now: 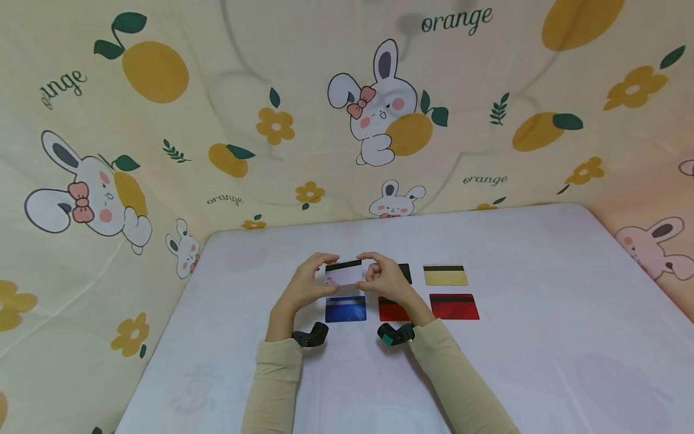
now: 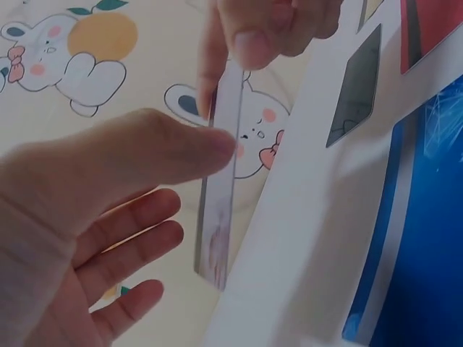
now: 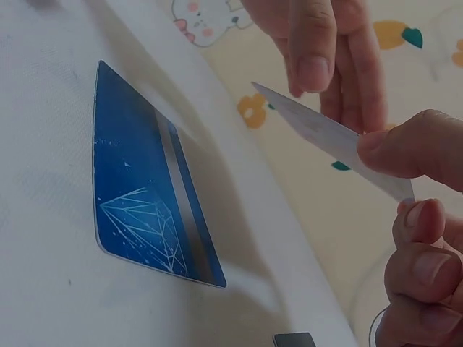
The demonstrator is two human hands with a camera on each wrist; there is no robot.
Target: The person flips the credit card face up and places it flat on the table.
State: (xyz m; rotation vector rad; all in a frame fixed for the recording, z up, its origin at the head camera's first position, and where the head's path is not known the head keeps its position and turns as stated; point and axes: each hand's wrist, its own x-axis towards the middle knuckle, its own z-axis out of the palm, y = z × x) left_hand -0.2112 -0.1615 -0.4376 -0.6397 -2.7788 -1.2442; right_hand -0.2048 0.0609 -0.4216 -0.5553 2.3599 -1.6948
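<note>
A white card (image 1: 344, 275) with a black stripe is raised above the table, tilted, between both hands. My left hand (image 1: 303, 286) holds its left end, thumb low and index finger high; its other fingers (image 2: 137, 246) are spread apart from the card. My right hand (image 1: 386, 278) pinches the right end, its thumb (image 3: 394, 148) on one side and curled fingers on the other. Just below the card lies a blue card (image 1: 346, 310) with a stripe and a diamond print. A red card (image 1: 391, 310) and a black card (image 1: 405, 273) are partly hidden by the right hand.
Farther right lie a gold card (image 1: 445, 276) and another red card (image 1: 454, 307), both stripe side up. The white tabletop (image 1: 542, 337) meets a printed cloth backdrop (image 1: 303, 60) at the back and sides. Each wrist wears a black band with a camera (image 1: 310, 335).
</note>
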